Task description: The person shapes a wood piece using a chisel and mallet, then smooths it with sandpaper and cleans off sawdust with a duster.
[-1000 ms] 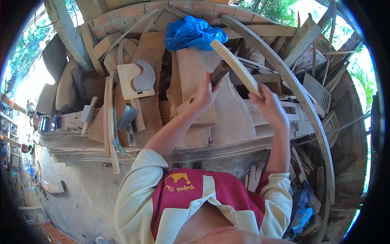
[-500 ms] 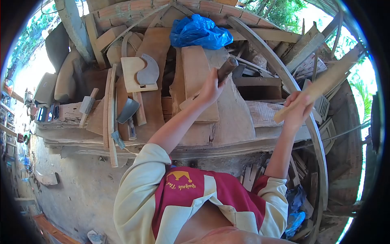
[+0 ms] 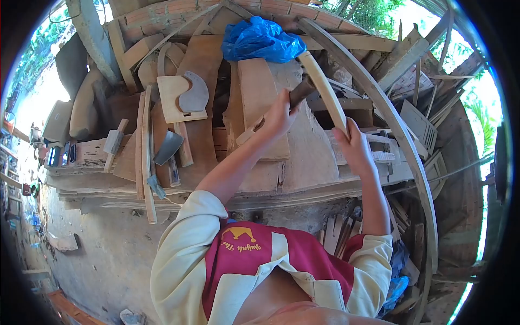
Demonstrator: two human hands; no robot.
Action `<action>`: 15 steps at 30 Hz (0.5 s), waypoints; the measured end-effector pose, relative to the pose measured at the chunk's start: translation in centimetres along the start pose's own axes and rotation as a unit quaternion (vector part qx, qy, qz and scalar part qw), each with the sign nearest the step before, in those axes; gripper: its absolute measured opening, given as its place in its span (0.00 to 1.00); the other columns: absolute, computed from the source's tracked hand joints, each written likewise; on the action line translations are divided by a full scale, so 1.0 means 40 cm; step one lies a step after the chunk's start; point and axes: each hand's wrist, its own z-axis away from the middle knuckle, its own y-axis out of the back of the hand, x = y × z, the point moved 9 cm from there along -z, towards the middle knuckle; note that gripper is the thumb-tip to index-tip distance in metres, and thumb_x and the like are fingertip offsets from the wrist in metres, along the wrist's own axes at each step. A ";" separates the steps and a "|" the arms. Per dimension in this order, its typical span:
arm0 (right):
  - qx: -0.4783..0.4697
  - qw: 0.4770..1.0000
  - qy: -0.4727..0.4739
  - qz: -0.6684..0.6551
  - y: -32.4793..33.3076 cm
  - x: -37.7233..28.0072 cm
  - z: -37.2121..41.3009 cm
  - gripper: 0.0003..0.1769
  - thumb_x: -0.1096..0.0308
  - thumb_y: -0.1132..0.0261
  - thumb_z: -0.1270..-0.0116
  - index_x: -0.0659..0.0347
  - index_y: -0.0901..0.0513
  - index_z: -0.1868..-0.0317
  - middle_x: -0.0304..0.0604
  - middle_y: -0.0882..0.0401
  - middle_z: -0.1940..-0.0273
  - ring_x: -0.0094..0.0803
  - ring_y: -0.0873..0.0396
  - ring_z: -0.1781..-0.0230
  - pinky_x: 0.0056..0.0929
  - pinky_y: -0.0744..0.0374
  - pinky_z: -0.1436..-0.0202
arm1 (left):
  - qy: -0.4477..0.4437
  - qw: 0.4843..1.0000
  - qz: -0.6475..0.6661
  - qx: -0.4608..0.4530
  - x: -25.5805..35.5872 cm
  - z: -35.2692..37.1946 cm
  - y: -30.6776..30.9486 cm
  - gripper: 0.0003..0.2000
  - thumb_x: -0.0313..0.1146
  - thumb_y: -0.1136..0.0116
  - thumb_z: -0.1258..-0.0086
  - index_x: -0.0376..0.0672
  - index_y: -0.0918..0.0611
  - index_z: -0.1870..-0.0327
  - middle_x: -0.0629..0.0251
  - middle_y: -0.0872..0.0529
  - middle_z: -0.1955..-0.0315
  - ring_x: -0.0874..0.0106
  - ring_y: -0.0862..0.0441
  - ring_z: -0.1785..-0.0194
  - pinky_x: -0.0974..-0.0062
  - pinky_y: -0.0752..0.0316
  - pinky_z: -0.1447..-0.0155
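Note:
My left hand [image 3: 280,114] is wrapped round a dark brown, rounded wooden tool [image 3: 301,91], whose end points up and to the right. My right hand [image 3: 355,147] grips the lower end of a pale, slightly curved wooden strip [image 3: 325,92]. The strip slants up and left, crossing close to the tool's end; whether they touch I cannot tell. Its upper tip is beside a blue plastic bag [image 3: 262,40]. Both hands are over a bench [image 3: 311,157] stacked with boards.
Left of my hands lie a pale board with a curved cutout [image 3: 170,100], a grey curved plate [image 3: 194,95], a dark metal blade [image 3: 169,147] and long narrow strips [image 3: 146,157]. A long curved beam [image 3: 379,97] arches behind my right hand and down its right side.
My right hand has moved left and slightly down, and the wooden strip has swung from pointing up-right to up-left, near the tool. My left hand has hardly moved.

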 end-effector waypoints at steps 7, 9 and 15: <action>0.158 0.944 -0.140 -0.255 0.086 0.110 -0.023 0.22 0.54 0.41 0.38 0.66 0.28 0.55 0.34 0.31 0.78 0.20 0.36 0.80 0.21 0.36 0.76 | 0.022 0.999 0.007 -0.049 -0.008 0.006 -0.011 0.13 0.30 0.41 0.41 0.38 0.32 0.63 0.54 0.26 0.75 0.64 0.27 0.72 0.69 0.32 0.68; 0.114 0.977 -0.154 -0.090 0.042 0.160 -0.045 0.22 0.51 0.41 0.39 0.64 0.27 0.59 0.33 0.34 0.80 0.20 0.37 0.82 0.22 0.36 0.79 | -0.023 0.998 0.010 -0.053 0.006 0.009 -0.021 0.13 0.31 0.41 0.41 0.38 0.32 0.61 0.55 0.26 0.74 0.65 0.27 0.71 0.70 0.32 0.67; 0.033 0.969 -0.198 -0.144 -0.127 0.224 -0.023 0.22 0.49 0.40 0.40 0.62 0.26 0.61 0.34 0.33 0.82 0.21 0.34 0.86 0.23 0.35 0.84 | -0.028 0.978 0.021 -0.207 0.010 0.024 -0.062 0.15 0.33 0.40 0.41 0.38 0.31 0.59 0.57 0.26 0.73 0.67 0.28 0.68 0.71 0.32 0.63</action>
